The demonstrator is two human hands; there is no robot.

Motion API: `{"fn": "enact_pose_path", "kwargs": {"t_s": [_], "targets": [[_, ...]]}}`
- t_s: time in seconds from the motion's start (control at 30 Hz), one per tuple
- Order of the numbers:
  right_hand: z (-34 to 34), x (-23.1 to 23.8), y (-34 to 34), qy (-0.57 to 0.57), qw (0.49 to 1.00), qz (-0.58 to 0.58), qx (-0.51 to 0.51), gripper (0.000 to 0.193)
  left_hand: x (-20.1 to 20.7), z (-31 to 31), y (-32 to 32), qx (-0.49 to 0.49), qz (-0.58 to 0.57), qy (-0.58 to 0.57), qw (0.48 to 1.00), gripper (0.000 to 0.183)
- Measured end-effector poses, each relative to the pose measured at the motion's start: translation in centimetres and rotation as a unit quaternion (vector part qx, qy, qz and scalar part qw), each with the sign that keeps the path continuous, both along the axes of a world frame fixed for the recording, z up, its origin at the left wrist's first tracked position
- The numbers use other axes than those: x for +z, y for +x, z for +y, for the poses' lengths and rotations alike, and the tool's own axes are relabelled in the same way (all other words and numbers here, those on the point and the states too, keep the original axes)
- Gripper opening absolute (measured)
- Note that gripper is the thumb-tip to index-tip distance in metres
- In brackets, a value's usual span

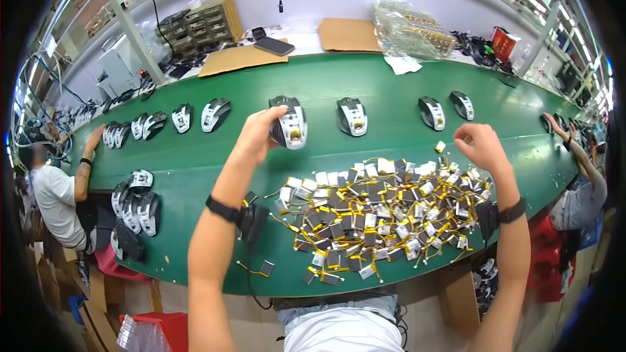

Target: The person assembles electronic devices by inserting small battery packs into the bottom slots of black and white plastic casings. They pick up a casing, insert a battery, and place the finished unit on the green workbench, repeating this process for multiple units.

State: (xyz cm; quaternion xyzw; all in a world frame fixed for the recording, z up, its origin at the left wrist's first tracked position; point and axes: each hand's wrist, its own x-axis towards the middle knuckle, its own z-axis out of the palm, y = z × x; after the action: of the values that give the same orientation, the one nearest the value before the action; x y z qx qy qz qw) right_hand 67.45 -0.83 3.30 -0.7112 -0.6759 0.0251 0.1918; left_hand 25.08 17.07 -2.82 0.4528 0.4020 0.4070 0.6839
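My left hand (259, 132) is closed round the side of a computer mouse (297, 129) with its top cover off, white and black inside. It is held at the belt's middle, in the row of similar mice. To the right, my right hand (486, 148) hovers above the far right edge of a heap of small battery packs (375, 212) with yellow tape and thin wires. Its fingers are curled in, and what they hold, if anything, is hidden. Just left of those fingertips is a single small battery (441, 146); whether a wire joins it to the hand I cannot tell.
More coverless mice stand along the green conveyor belt (385, 81), one (352, 117) right of my left hand. Several mice (138, 208) are grouped at the near left. Cardboard sheets (242, 58) and a phone (274, 45) lie behind. Co-workers (59, 189) sit at both ends.
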Motion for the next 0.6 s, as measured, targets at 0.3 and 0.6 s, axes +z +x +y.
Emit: {"fn": "enact_pose_path", "kwargs": {"t_s": [0.3,0.6], "targets": [[3.2,-6.1,3.3,-0.052,0.989,-0.115,0.072,0.03,-6.3,9.7,-1.1,0.125,0.662,0.294,0.678,0.049],[3.5,-13.7,10.4,0.04,0.92,-0.314,0.23,0.009,-4.2,11.7,-6.0,0.324,0.696,0.256,0.587,0.073]]}}
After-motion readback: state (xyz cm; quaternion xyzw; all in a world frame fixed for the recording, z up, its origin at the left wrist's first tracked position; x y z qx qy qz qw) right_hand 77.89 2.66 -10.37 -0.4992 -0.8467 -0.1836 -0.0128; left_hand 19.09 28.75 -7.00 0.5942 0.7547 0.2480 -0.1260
